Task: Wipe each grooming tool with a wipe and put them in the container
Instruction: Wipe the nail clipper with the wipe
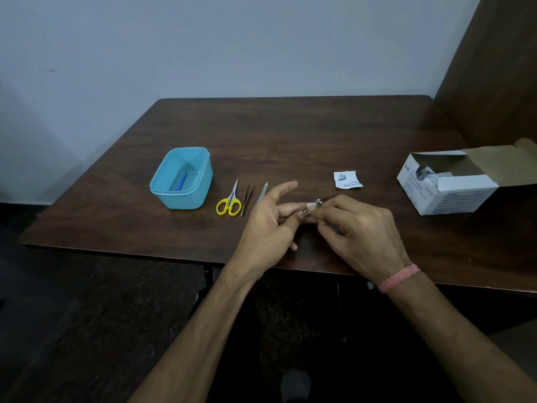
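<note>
Both hands meet mid-frame, left hand (268,218) index extended, right hand (353,222) curled

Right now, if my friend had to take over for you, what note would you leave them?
Left hand: pinches a small wipe against the nail clipper.
Right hand: grips the clipper's other end, above the table.
Blue container: one blue-handled tool already lies inside.
Waiting in a row right of the container: yellow scissors, tweezers, nail file, partly hidden behind the left hand.
Torn wipe packet and open wipe box sit to the right.
Left: finish the clipper, drop it in, then wipe and store the other three.
</note>
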Demonstrator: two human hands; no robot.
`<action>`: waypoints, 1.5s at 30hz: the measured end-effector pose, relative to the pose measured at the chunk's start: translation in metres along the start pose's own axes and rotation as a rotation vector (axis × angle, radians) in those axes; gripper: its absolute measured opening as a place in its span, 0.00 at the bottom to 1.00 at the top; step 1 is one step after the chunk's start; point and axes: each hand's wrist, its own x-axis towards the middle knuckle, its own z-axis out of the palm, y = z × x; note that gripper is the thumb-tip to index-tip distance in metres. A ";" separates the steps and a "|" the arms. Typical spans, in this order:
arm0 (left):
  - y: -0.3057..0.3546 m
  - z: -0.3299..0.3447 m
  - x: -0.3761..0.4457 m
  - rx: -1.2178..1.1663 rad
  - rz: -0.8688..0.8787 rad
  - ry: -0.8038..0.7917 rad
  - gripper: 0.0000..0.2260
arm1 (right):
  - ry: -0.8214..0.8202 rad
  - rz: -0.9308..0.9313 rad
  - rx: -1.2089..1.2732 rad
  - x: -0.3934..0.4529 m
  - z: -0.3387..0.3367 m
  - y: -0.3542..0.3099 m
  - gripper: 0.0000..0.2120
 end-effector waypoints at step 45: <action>0.003 -0.001 -0.002 -0.025 0.013 -0.057 0.21 | -0.009 0.019 0.126 0.000 -0.006 0.001 0.06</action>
